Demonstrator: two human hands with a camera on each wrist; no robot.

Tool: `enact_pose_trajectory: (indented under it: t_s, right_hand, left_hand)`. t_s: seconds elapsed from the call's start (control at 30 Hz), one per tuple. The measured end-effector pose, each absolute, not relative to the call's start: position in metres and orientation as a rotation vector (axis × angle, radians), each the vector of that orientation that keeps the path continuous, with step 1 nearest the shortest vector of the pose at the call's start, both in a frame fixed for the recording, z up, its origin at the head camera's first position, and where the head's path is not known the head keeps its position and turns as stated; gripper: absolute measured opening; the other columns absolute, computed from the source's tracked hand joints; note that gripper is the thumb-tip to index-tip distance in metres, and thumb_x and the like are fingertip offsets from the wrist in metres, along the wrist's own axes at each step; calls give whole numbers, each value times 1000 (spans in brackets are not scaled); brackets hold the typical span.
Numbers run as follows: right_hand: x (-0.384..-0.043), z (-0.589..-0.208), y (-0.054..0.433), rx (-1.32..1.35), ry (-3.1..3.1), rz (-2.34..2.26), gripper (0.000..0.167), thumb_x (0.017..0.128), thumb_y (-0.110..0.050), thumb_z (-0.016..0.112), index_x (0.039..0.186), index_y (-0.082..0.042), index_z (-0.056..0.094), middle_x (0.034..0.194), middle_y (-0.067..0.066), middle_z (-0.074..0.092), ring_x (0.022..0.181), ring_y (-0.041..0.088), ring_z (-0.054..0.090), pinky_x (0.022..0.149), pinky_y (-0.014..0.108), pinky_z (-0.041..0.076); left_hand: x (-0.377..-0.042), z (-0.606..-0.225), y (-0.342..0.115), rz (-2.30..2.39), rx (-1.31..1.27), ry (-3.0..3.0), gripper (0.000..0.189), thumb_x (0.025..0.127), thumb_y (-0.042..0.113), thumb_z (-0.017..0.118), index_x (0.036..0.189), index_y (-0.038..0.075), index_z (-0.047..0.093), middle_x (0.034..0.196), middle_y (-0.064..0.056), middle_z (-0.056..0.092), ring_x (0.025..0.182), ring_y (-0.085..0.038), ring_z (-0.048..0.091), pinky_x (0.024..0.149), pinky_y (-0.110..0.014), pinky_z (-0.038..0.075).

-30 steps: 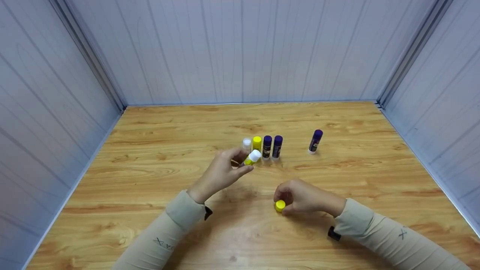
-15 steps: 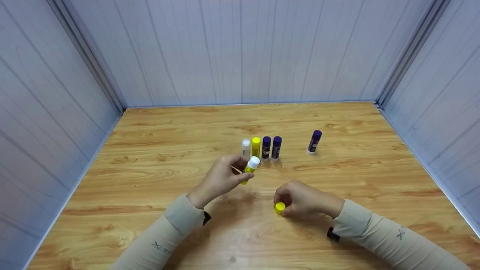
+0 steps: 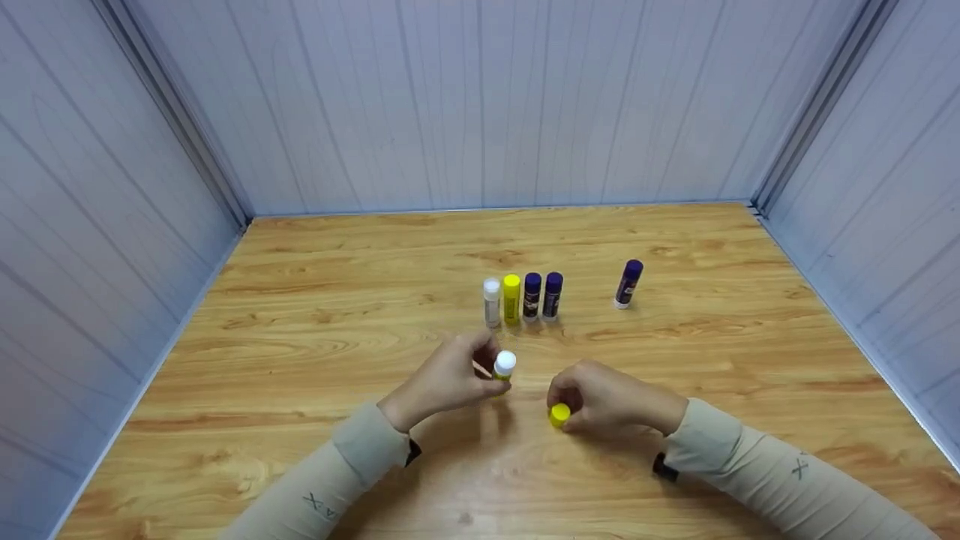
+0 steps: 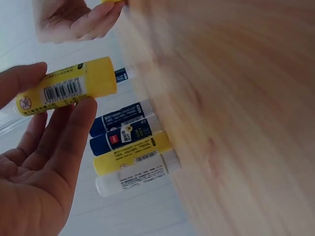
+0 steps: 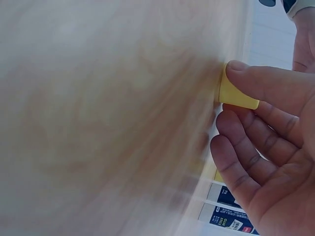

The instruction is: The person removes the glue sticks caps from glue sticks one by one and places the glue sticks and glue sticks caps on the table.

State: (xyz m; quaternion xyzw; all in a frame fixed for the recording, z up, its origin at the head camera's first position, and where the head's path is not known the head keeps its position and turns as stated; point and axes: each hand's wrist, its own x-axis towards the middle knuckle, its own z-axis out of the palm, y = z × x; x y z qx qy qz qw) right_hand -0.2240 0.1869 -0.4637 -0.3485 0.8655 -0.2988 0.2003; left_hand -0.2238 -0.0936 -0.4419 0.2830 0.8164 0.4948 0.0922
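My left hand [image 3: 454, 375] holds a yellow glue stick [image 4: 69, 88] with a white cap [image 3: 505, 362] between thumb and fingers. In the left wrist view its yellow base hangs above the wooden table, and a barcode faces the camera. To the right, my right hand [image 3: 615, 397] pinches a short yellow cap [image 3: 560, 415]. The right wrist view shows this cap low at the tabletop, the thumb on one side and fingers on the other. Beyond the left hand, a white glue stick [image 3: 492, 304], a yellow glue stick [image 3: 511, 301] and two dark purple glue sticks [image 3: 532, 298] stand upright in a row.
Another dark purple glue stick [image 3: 628, 285] stands apart at the right, farther back than my hands. Pale panel walls [image 3: 480, 105] enclose the wooden table [image 3: 337, 277] at the back and both sides.
My left hand has brought the glue stick from beside the row towards me, turning it more upright. The row now shows fully. My right hand stays put with the yellow cap.
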Motion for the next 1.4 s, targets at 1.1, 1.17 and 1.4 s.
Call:
enact_pose_trajectory:
  t_s: [1.1,1.17,1.4]
  right_hand:
    - [-222,-462,184,-974,2447,-813,17,83,-1,85,94,-11,77,83,-4,72,73,2,59,68,23,54]
    - [-222,-462,183,-1009,2456,-801,17,82,0,85,94,-10,78,83,-3,73,73,2,59,67,22,54]
    - [-221,-463,184,-1030,2462,-793,17,82,1,85,94,-9,79,84,-4,74,73,0,60,68,21,55]
  left_hand:
    - [-222,-455,-90,1129,929,2310,30,82,2,87,93,13,61,93,7,68,89,-9,64,82,-24,57]
    - [-223,-456,-91,1125,951,2311,30,81,2,87,93,12,61,93,7,68,89,-9,64,82,-24,58]
    - [-227,-454,-95,1149,965,2244,36,82,4,92,102,10,63,103,3,71,98,-13,70,89,-28,64]
